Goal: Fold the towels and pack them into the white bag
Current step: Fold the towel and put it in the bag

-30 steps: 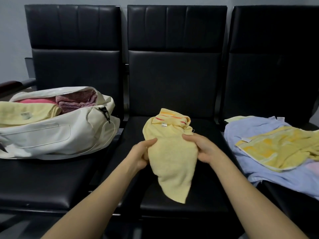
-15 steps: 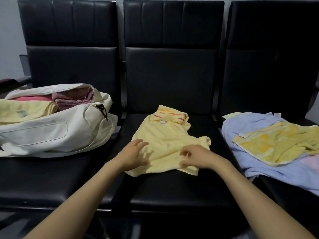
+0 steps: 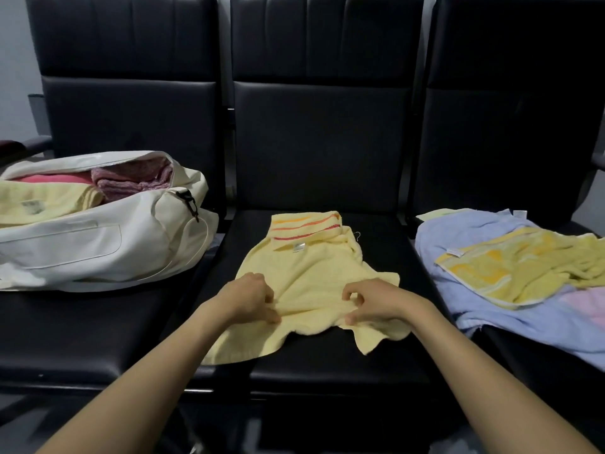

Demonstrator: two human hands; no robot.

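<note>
Two hands hold one yellow towel [image 3: 311, 276]. It lies spread and wrinkly on the middle seat [image 3: 311, 365], striped end at the back of the seat, plain end near the front. The left hand [image 3: 248, 301] pinches the cloth with curled fingers near the front of the seat. The right hand [image 3: 376, 303] does the same just beside it, and a lump of cloth is bunched up between them.

The towel looks soft, light and floppy. It will not keep a shape by itself, so it would sag and crumple if held by the middle. I think the best spots to hold are the two front corners, one in each hand, so the plain end can be lifted and laid flat over the striped end. It is not slippery and cannot break, so a soft pinch is enough.

The white bag [image 3: 98, 247] sits on the next seat, left of the middle seat. It is open on top with folded towels [image 3: 49, 201] inside and looks quite full, so a small, neat fold should fit best. More towels wait in a pile [image 3: 523, 273] to the right of the middle seat.
</note>
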